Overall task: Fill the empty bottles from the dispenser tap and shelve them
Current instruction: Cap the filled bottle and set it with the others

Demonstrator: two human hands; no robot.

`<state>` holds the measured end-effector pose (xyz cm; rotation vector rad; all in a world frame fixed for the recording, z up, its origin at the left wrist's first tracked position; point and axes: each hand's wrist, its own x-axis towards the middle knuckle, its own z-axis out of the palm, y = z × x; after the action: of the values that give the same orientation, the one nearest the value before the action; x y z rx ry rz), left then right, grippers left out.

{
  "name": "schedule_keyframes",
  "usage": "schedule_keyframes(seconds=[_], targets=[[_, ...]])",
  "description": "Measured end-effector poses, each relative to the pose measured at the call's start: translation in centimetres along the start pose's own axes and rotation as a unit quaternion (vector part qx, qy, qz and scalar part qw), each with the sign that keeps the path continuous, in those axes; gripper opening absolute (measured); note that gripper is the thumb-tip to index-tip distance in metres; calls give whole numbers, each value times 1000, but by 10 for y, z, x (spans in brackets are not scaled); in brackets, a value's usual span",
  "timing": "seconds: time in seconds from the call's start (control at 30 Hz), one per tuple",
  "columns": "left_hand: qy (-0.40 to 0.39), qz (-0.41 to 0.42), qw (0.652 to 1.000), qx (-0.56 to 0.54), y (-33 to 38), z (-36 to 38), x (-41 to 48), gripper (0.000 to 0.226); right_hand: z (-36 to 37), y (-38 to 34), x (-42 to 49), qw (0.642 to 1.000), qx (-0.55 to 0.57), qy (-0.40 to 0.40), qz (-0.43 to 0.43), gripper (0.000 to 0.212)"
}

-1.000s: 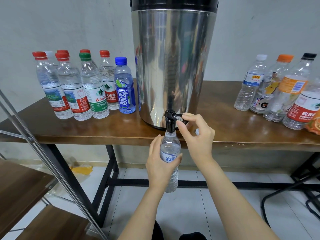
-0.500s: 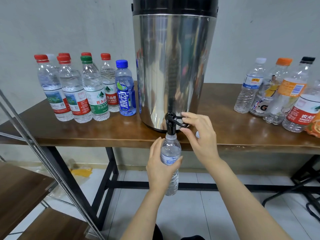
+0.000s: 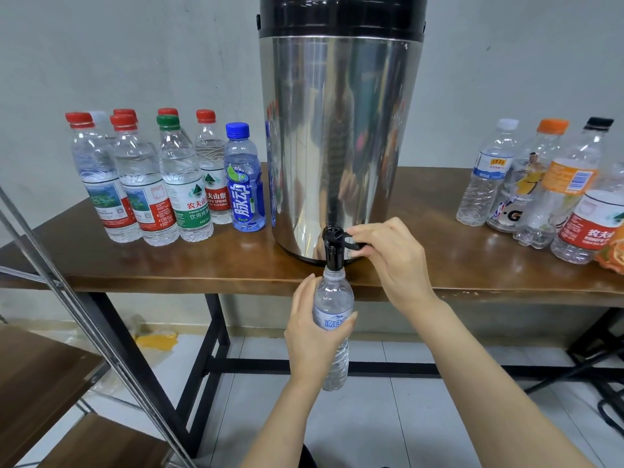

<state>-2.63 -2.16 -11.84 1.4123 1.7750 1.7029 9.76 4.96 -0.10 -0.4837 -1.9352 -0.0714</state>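
Filling looks to be the step in hand: the left hand (image 3: 314,336) has its grip around the upright bottle (image 3: 332,298), whose mouth sits under the tap (image 3: 332,251) off the surface's (image 3: 202,265) near edge, while the right hand (image 3: 391,261) pinches the lever (image 3: 351,239), which must next be shut once the bottle is full.

a tall steel dispenser (image 3: 337,146) with a black top band stands upright; its black tap (image 3: 332,246) juts from the base front. a small clear bottle (image 3: 332,295) — uncapped, upright — sits with its mouth right under the tap. capped bottles (image 3: 135,184) cluster left of the dispenser, another capped group (image 3: 540,187) to its right; wooden shelves (image 3: 40,376) lie low to its left.
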Motion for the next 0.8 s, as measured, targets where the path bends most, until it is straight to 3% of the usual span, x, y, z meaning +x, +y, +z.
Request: schedule_keyframes(seconds=[0.1, 0.23, 0.43, 0.7, 0.8], targets=[[5, 7, 1000, 0, 1, -1, 1, 79, 5, -8, 26, 999, -29, -3, -22, 24], [2, 6, 1000, 3, 3, -2, 1, 80, 21, -15, 49, 995, 8, -34, 95, 32], [2, 12, 1000, 0, 1, -3, 2, 79, 21, -14, 50, 991, 20, -35, 128, 35], [-15, 6, 1000, 1, 0, -5, 2, 80, 6, -15, 37, 986, 37, -99, 130, 20], [-18, 0, 1000, -1, 3, -8, 1, 80, -3, -1, 21, 983, -9, -67, 172, 19]])
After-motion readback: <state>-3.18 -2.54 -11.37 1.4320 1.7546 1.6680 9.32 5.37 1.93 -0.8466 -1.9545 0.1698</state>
